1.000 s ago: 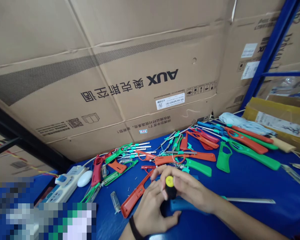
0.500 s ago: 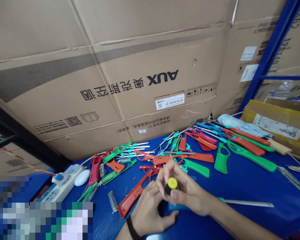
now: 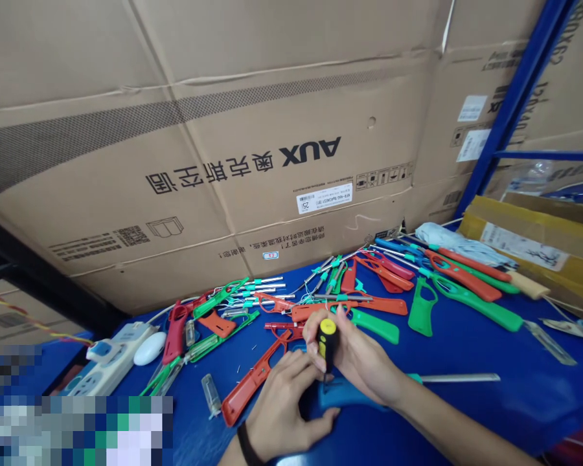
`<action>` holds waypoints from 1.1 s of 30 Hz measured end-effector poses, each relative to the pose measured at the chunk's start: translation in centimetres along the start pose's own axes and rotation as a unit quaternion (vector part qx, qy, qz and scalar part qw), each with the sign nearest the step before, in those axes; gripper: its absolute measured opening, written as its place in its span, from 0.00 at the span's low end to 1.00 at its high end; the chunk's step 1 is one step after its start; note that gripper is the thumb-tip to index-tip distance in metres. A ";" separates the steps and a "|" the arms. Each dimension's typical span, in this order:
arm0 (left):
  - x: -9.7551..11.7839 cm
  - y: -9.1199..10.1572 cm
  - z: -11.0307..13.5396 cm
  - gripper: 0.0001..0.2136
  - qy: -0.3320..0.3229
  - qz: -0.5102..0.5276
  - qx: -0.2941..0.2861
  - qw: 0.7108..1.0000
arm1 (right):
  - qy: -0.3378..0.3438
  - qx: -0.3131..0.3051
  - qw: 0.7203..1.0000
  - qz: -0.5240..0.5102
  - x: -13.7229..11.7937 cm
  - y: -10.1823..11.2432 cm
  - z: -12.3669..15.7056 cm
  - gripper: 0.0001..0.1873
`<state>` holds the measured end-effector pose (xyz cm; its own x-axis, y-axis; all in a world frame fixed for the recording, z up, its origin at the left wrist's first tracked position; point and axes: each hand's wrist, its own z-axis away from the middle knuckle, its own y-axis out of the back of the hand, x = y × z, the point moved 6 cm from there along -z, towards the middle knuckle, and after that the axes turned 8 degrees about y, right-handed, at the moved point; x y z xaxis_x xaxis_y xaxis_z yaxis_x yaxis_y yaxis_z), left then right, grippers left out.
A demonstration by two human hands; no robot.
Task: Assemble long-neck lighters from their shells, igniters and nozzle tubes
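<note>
Stacked cardboard cartons (image 3: 223, 136) printed AUX fill the background, a blue steel shelf upright (image 3: 510, 110) at right, and below them a blue work table (image 3: 471, 414) covered in parts. Right hand (image 3: 359, 362) is closed around a yellow-and-black screwdriver (image 3: 328, 343), fingers wrapped on the handle, yellow end cap up. Screwdriver long axis is near vertical, shaft pointing down onto the left end of a blue plastic lighter body (image 3: 350, 396), which lies roughly left-right on the table, partly under the right hand and wrist. Tip sits right at the blue body, but contact is hard to tell at this size. Right hand is the nearer one, directly above. Left hand (image 3: 282, 395) is just left of it, fingers curled, black wristband (image 3: 243, 446) on the wrist; whether it has hold of the blue body cannot be told, as the fingers hide that end. An orange lighter shell (image 3: 252, 382) lies just left of the left hand. Further back is a mixed spread of red, orange and green shells, including a green shell (image 3: 422, 307). A metal nozzle tube (image 3: 459, 377) lies to the right, apart from the hands. A power strip (image 3: 109, 369) and a white computer mouse (image 3: 149, 348) sit far left.
</note>
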<state>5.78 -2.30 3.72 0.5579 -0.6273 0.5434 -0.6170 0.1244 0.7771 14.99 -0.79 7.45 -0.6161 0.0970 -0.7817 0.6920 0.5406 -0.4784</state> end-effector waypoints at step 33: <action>-0.2 0.3 0.1 0.15 -0.010 -0.015 0.034 0.999 | 0.177 0.037 0.959 0.220 -1.9 -1.0 1.1 0.11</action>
<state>5.39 -2.22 3.77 0.5654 -0.6453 0.5137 -0.6375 0.0533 0.7686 15.87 -2.38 8.95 -0.3384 0.5860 -0.7363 0.9310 0.3222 -0.1715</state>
